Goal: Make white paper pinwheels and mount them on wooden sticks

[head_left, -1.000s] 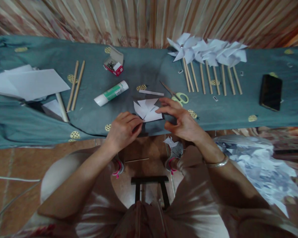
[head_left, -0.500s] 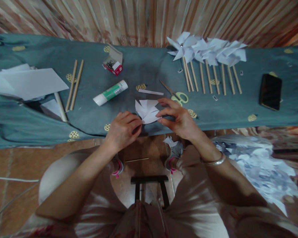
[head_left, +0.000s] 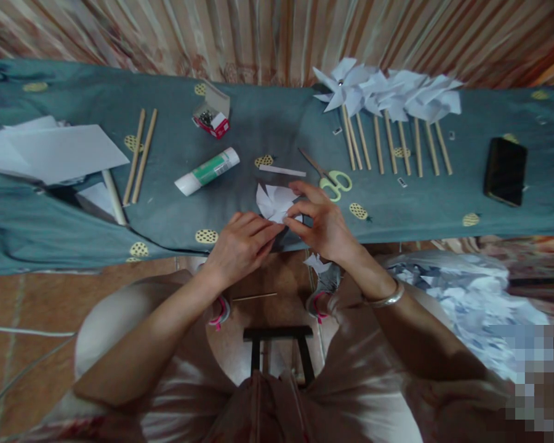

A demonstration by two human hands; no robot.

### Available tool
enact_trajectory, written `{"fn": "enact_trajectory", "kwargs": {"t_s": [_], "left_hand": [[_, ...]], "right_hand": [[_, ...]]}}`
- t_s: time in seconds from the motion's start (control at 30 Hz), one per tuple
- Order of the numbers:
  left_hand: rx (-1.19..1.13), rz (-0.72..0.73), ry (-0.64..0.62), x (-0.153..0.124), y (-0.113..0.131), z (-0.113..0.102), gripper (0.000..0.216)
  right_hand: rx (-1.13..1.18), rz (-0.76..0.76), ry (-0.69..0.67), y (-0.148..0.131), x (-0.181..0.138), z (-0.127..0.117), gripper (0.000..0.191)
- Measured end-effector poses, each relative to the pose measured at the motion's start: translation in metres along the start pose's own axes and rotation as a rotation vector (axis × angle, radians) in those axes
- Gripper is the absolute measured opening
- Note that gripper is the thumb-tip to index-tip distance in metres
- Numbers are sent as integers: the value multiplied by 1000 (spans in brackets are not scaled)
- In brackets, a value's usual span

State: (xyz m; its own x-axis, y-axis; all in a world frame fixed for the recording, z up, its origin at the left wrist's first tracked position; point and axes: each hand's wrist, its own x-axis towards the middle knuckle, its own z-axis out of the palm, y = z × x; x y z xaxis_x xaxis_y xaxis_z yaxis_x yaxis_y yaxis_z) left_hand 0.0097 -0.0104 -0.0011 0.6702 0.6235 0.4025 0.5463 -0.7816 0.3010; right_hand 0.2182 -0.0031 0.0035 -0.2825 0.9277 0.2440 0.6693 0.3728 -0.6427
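Note:
A white paper pinwheel (head_left: 273,200) with folded blades lies between my hands near the table's front edge. My left hand (head_left: 245,243) pinches its lower edge, the fingertips partly hidden. From the right, my right hand (head_left: 321,221) presses thumb and fingers on a blade close to the centre. Just beyond the pinwheel is a narrow paper strip (head_left: 282,171). Scissors with light green handles (head_left: 335,183) lie beside my right hand. A white and green glue stick (head_left: 207,171) rests to the left.
A red box of pins (head_left: 215,123) stands open at the back. Two wooden sticks (head_left: 140,157) and paper sheets (head_left: 64,154) lie left. Several finished pinwheels on sticks (head_left: 388,95) line the back right, near a black phone (head_left: 505,171). A bag of paper scraps (head_left: 471,295) sits below right.
My left hand has shifted right along the paper. My right hand has moved slightly left, folding a blade inward, and the paper looks more closed up.

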Motion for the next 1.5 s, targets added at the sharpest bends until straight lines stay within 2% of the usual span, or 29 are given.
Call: {"fn": "enact_trajectory", "kwargs": {"t_s": [0.5,1.1,1.27,1.5], "left_hand": [[-130,-20,40,1,-2,5,20],[-334,-166,79,3,1,7,18],[-335,-178,66,4,0,7,17],[-317,-180,58,3,-1,9,19]], "right_hand": [[-71,-5,79,-7,-1,3,6],[-139,-92,29,-4,-14,4,19],[-143,-71,-18,-6,-15,5,23],[-233,-109,16,-7,-19,10,23]]}}
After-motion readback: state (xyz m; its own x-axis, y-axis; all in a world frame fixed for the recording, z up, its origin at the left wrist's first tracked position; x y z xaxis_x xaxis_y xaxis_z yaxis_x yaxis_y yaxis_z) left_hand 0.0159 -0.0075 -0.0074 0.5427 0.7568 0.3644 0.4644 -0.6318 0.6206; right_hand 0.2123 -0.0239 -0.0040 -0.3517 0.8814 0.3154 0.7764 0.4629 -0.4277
